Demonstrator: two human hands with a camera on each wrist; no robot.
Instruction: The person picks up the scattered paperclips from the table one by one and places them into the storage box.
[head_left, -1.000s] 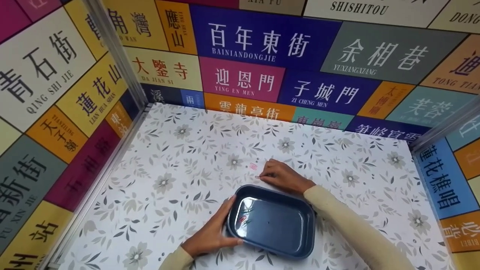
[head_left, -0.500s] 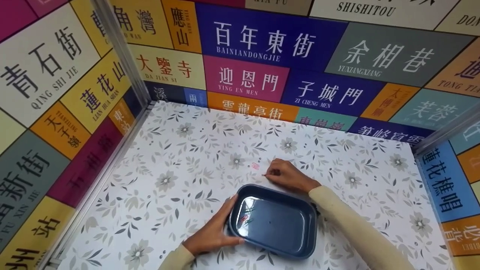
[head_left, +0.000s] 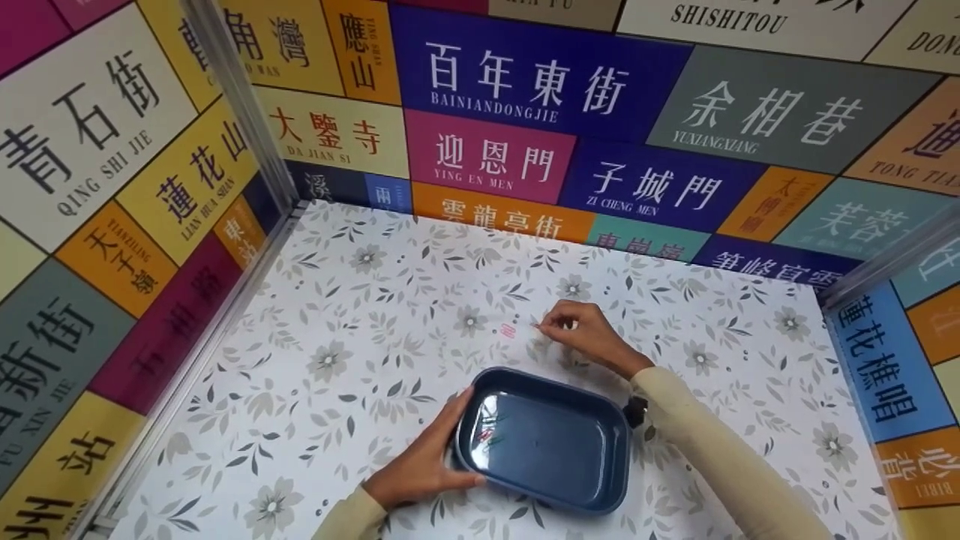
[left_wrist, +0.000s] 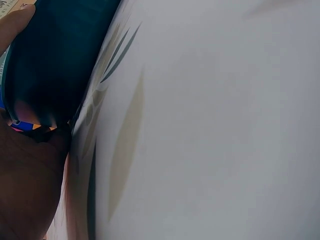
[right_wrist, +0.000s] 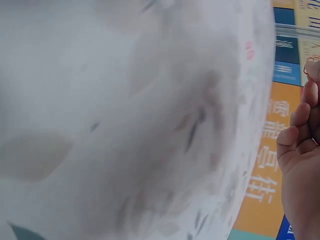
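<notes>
My left hand (head_left: 420, 461) grips the left end of a dark blue rectangular tray (head_left: 619, 450), thumb at its near side and fingers along its far-left side. Several thin red and green pieces (head_left: 486, 435) lie inside at the left; glare blurs their shape. Beyond the tray, my right hand (head_left: 589, 334) is raised and pinches a small red paper clip (right_wrist: 308, 66) between thumb and fingertips. It shows in the right wrist view as a thin wire loop. A small pink patch (head_left: 508, 331), flat on the cloth, is left of that hand; what it is cannot be made out.
White cloth with grey flowers and leaves (head_left: 330, 360) covers the table. Upright panels (head_left: 487, 157) with colourful street-name signs enclose the back and both sides. A dark object (head_left: 636, 412) shows at the right wrist, beside the tray's right end.
The right hand has moved away from the tray and slightly right, rising with the red paper clip. The left hand and tray have stayed in place.
</notes>
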